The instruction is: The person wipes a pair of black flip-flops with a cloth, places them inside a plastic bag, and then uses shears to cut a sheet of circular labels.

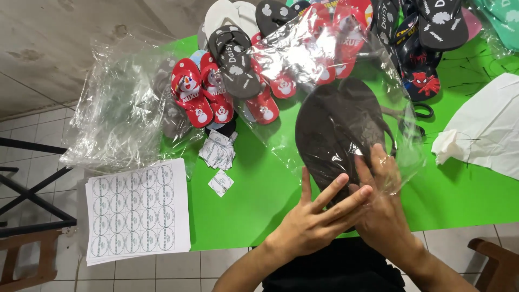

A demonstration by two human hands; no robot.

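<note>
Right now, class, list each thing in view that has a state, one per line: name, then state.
Dark flip-flops: inside a clear bag, held at the heel end.
Clear bag: around the flip-flops, open end by the hands.
Left hand: fingers spread on the bag.
Right hand: gripping the bag.
Sticker sheet: flat, stickers unpeeled.
Bag stack: empty, piled.

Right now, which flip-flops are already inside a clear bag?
The plain black pair under both hands; the red snowman ones and the rest lie loose on the green table.

A dark brown flip-flop (335,130) in a clear bag (378,108) is seen on the bright green worktop (243,200); red snowman-patterned flip-flops (189,97) beyond the hands.
</note>
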